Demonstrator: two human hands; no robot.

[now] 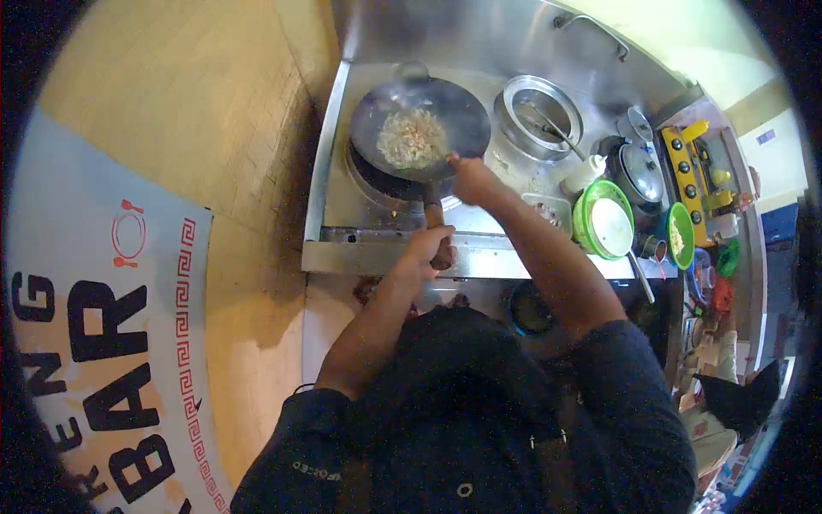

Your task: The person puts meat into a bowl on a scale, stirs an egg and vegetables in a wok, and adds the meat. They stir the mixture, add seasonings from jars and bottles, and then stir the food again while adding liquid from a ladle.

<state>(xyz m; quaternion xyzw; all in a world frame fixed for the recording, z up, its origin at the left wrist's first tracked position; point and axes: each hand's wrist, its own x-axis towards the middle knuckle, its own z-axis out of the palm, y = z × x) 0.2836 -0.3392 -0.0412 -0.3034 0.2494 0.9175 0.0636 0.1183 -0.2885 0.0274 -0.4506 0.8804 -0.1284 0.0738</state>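
Wok handle (438, 224) mostly hidden inside left hand (425, 248). Right hand (471, 178) covers wok (419, 128) near rim; whatever it grips not visible. Wok contents (411, 137) blurred, ingredients indistinguishable. Banner (94, 343) lettering cut off by left edge. Clutter at right end of bench (479, 257) too small and distorted to identify. Pot (541, 107) interior unclear.

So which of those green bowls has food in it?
The smaller green bowl, farther right beside the yellow rack; the larger green bowl holds only a white plate.
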